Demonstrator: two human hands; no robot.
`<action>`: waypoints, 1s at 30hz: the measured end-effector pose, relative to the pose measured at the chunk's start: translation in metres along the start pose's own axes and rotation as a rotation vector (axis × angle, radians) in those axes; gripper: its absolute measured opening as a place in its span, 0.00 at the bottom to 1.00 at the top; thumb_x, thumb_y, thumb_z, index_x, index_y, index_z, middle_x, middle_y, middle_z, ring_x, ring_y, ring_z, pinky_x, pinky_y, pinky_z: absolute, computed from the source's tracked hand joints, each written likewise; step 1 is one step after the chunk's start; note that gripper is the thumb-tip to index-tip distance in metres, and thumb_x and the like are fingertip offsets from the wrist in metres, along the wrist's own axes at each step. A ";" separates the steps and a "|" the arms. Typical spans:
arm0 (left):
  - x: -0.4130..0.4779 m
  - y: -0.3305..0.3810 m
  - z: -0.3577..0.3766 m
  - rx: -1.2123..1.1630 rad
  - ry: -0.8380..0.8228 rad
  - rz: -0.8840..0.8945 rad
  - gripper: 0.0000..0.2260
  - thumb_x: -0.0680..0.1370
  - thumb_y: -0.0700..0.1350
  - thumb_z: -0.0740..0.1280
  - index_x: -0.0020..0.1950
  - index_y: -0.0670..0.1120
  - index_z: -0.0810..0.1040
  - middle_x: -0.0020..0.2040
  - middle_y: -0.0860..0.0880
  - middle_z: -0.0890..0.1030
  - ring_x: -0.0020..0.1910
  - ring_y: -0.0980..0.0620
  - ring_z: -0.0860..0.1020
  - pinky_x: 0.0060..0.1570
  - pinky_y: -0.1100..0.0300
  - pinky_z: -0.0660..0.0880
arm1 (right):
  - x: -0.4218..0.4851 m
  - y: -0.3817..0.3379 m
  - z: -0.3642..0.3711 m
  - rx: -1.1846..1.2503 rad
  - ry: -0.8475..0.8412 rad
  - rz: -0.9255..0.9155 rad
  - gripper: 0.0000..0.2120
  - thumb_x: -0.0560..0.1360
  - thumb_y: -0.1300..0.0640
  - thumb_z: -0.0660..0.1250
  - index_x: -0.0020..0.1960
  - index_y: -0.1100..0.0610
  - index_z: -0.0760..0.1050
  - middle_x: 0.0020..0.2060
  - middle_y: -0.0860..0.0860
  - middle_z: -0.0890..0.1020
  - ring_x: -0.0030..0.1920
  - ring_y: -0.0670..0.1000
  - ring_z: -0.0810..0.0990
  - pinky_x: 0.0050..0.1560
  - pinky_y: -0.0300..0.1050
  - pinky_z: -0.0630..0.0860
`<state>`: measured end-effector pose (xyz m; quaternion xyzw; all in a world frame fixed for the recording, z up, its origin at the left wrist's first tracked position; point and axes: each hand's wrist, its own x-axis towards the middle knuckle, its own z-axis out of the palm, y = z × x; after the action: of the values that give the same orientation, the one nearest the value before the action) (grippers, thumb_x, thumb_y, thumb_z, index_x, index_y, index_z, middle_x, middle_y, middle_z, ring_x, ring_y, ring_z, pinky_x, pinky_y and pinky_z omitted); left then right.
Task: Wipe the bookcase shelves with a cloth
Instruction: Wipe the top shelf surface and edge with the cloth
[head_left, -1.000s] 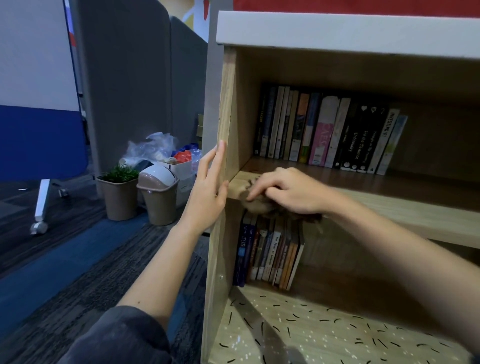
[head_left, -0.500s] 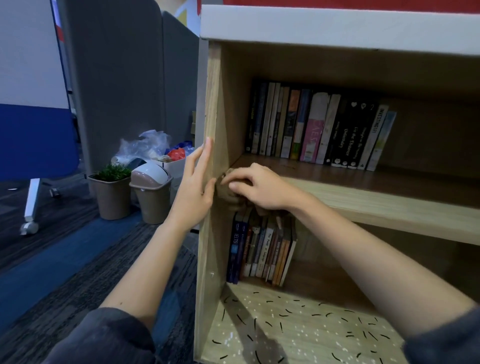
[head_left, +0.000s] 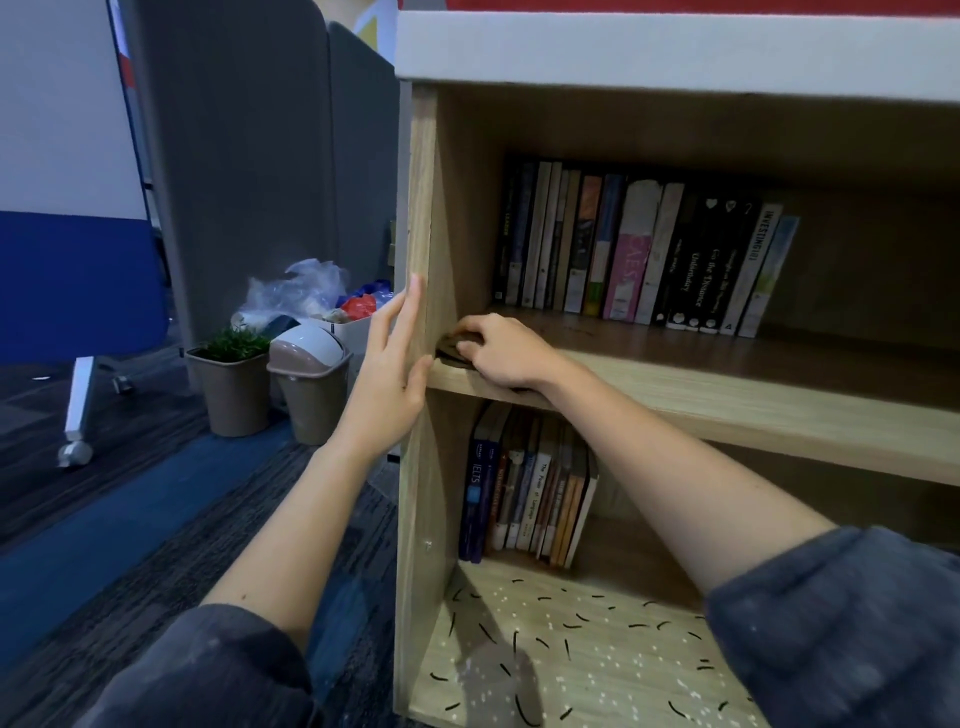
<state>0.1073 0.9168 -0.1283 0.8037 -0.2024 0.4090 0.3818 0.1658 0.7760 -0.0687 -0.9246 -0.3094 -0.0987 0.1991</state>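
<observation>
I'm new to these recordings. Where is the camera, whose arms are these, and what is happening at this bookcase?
No machine here: the camera sits on a person's head, looking down at their own arms. The left hand lies flat against the side of the bookcase. The right hand grips a dark cloth on the middle shelf, in its left corner. A row of books stands at the back of that shelf; more books stand below.

The bookcase (head_left: 415, 208) is light wood-grain, the cloth (head_left: 451, 347) brown, the bottom shelf (head_left: 597, 654) black-dashed.
</observation>
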 end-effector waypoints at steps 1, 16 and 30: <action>0.000 0.000 0.000 0.002 0.002 0.001 0.34 0.77 0.31 0.60 0.76 0.47 0.47 0.72 0.46 0.58 0.70 0.53 0.61 0.62 0.42 0.70 | -0.003 -0.001 0.001 -0.002 0.004 -0.034 0.16 0.80 0.55 0.57 0.67 0.53 0.70 0.64 0.53 0.75 0.63 0.54 0.72 0.62 0.50 0.69; -0.002 0.000 0.002 -0.006 0.004 -0.028 0.35 0.77 0.31 0.60 0.75 0.52 0.46 0.71 0.47 0.58 0.70 0.52 0.60 0.64 0.41 0.68 | -0.052 0.010 -0.042 0.088 0.170 -0.102 0.13 0.79 0.59 0.59 0.62 0.52 0.75 0.60 0.49 0.76 0.61 0.48 0.71 0.60 0.39 0.66; -0.006 0.023 0.015 0.303 0.246 -0.113 0.30 0.75 0.31 0.64 0.75 0.45 0.60 0.72 0.45 0.63 0.69 0.50 0.62 0.65 0.64 0.60 | -0.037 0.030 -0.050 0.429 0.006 0.019 0.19 0.81 0.53 0.55 0.72 0.51 0.63 0.70 0.49 0.67 0.69 0.49 0.65 0.68 0.43 0.61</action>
<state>0.0968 0.8907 -0.1282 0.8062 -0.0452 0.5077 0.3005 0.1519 0.7130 -0.0447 -0.8637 -0.3140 -0.0316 0.3931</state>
